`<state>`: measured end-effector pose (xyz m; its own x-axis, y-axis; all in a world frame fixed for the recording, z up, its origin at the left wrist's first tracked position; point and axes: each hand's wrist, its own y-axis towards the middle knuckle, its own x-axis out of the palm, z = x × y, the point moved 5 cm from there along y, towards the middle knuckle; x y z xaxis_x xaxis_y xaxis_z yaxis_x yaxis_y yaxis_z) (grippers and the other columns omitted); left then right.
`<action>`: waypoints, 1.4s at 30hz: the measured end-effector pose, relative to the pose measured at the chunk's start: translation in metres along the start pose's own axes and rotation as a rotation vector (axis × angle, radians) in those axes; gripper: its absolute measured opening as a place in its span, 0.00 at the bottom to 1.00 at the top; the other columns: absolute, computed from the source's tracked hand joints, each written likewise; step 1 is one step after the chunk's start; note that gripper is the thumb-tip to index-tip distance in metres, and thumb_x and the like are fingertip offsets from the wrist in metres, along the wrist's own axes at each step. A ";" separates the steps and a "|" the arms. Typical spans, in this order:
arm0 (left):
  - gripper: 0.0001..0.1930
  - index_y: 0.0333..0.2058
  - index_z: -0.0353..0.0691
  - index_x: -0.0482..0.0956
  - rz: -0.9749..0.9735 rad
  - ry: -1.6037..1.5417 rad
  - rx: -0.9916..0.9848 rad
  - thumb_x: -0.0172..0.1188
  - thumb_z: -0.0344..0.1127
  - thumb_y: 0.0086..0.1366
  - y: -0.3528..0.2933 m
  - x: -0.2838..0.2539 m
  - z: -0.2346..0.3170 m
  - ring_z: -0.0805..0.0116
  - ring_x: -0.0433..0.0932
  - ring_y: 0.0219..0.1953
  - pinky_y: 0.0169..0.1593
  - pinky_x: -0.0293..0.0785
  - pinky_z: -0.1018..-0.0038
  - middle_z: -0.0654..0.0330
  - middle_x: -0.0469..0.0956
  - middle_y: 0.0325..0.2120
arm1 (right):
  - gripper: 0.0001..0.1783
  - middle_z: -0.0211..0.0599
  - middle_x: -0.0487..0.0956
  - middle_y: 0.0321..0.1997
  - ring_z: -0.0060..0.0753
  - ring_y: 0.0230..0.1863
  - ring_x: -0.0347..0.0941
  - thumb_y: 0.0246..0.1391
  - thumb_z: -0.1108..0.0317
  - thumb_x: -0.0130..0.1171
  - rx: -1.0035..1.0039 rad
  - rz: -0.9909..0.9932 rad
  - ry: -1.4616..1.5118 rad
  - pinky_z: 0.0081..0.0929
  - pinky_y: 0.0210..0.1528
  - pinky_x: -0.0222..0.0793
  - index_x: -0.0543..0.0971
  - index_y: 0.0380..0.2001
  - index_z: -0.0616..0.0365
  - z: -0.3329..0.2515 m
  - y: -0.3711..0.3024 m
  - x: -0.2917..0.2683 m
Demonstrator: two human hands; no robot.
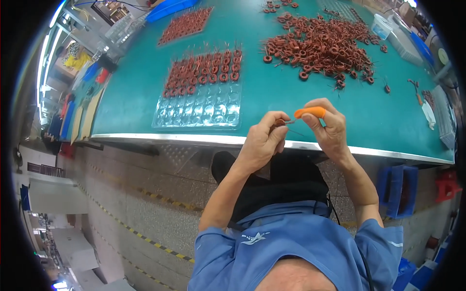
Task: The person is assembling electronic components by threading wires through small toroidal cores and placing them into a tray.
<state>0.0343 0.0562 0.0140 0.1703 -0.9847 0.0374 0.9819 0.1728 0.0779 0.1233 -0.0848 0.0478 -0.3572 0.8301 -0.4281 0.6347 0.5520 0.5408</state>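
Between the thumb and fingers of my left hand (259,143) is a small copper-wound ring coil (278,124), partly hidden by the fingers. Thin wire leads stick out of it to the right. My right hand (331,130) is closed at the coil's right side, thumb and index finger pinching the end of a lead. An orange finger cot (312,112) covers that index finger. Both hands are just above the table's front edge. To their left lies a clear plastic tray (167,118), its far rows filled with coils (204,68) and its near pockets bare.
A big heap of coils (323,46) spreads over the green table (262,97) at the far right. Another filled tray (186,25) and a blue bin (170,8) stand at the back left. Clear trays (441,116) lie at the right edge. Blue crates (402,191) stand below.
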 end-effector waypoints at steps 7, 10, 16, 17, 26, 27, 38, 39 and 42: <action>0.08 0.41 0.38 0.69 0.072 -0.253 0.067 0.45 0.35 0.73 -0.009 0.017 0.007 0.79 0.67 0.18 0.20 0.61 0.84 0.66 0.66 0.20 | 0.15 0.34 0.81 0.36 0.25 0.41 0.74 0.63 0.62 0.54 0.289 0.037 0.523 0.26 0.44 0.71 0.81 0.35 0.66 0.009 -0.012 0.005; 0.08 0.42 0.41 0.68 0.072 -0.346 0.083 0.46 0.38 0.73 -0.004 0.015 0.002 0.76 0.68 0.19 0.20 0.62 0.83 0.64 0.66 0.24 | 0.18 0.35 0.81 0.35 0.23 0.40 0.74 0.65 0.60 0.51 0.399 0.070 0.805 0.25 0.46 0.70 0.81 0.36 0.66 0.023 -0.012 0.023; 0.12 0.51 0.37 0.66 0.043 -0.333 0.089 0.45 0.34 0.73 0.000 0.005 0.001 0.76 0.71 0.23 0.25 0.68 0.81 0.64 0.67 0.24 | 0.22 0.35 0.79 0.40 0.25 0.42 0.74 0.66 0.55 0.49 0.276 0.124 0.687 0.24 0.45 0.69 0.76 0.48 0.65 0.025 -0.014 0.022; 0.12 0.51 0.37 0.66 0.043 -0.327 0.092 0.45 0.34 0.73 0.000 0.004 0.001 0.76 0.71 0.23 0.25 0.68 0.81 0.64 0.67 0.24 | 0.24 0.37 0.77 0.43 0.25 0.42 0.74 0.64 0.54 0.51 0.253 0.086 0.641 0.23 0.43 0.69 0.72 0.53 0.65 0.036 -0.021 0.018; 0.17 0.56 0.34 0.64 -0.020 -0.128 0.125 0.49 0.30 0.70 -0.002 0.006 0.006 0.74 0.73 0.26 0.27 0.72 0.80 0.61 0.69 0.29 | 0.23 0.35 0.79 0.38 0.20 0.35 0.74 0.63 0.54 0.53 0.375 -0.101 0.665 0.16 0.36 0.68 0.75 0.50 0.64 0.038 -0.039 0.028; 0.17 0.56 0.34 0.64 -0.036 -0.114 0.120 0.49 0.30 0.70 -0.002 0.008 0.006 0.74 0.73 0.26 0.27 0.71 0.80 0.61 0.69 0.29 | 0.20 0.34 0.79 0.38 0.19 0.35 0.74 0.65 0.57 0.52 0.379 -0.123 0.685 0.15 0.35 0.68 0.76 0.48 0.64 0.036 -0.038 0.030; 0.12 0.49 0.35 0.71 0.119 0.207 0.273 0.51 0.25 0.67 -0.011 0.007 0.018 0.77 0.71 0.20 0.25 0.68 0.80 0.62 0.72 0.20 | 0.17 0.35 0.79 0.24 0.19 0.21 0.72 0.65 0.65 0.48 0.255 0.177 0.441 0.18 0.25 0.69 0.81 0.32 0.67 -0.002 -0.034 0.021; 0.12 0.49 0.34 0.70 0.119 0.219 0.273 0.50 0.25 0.68 -0.012 0.007 0.018 0.78 0.71 0.21 0.26 0.68 0.80 0.63 0.72 0.20 | 0.17 0.35 0.79 0.24 0.19 0.21 0.72 0.65 0.65 0.49 0.313 0.185 0.549 0.18 0.25 0.69 0.81 0.32 0.67 -0.001 -0.034 0.024; 0.12 0.49 0.34 0.70 0.136 0.264 0.220 0.50 0.25 0.68 -0.006 0.006 0.011 0.78 0.71 0.21 0.26 0.68 0.81 0.63 0.72 0.20 | 0.15 0.34 0.79 0.24 0.20 0.21 0.72 0.63 0.67 0.51 0.015 0.203 0.123 0.20 0.24 0.70 0.81 0.32 0.67 -0.017 -0.030 0.024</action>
<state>0.0281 0.0494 0.0251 0.3419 -0.9195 -0.1941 0.9122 0.2751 0.3035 0.0840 -0.0796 0.0335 -0.3013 0.9279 -0.2197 0.7118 0.3722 0.5957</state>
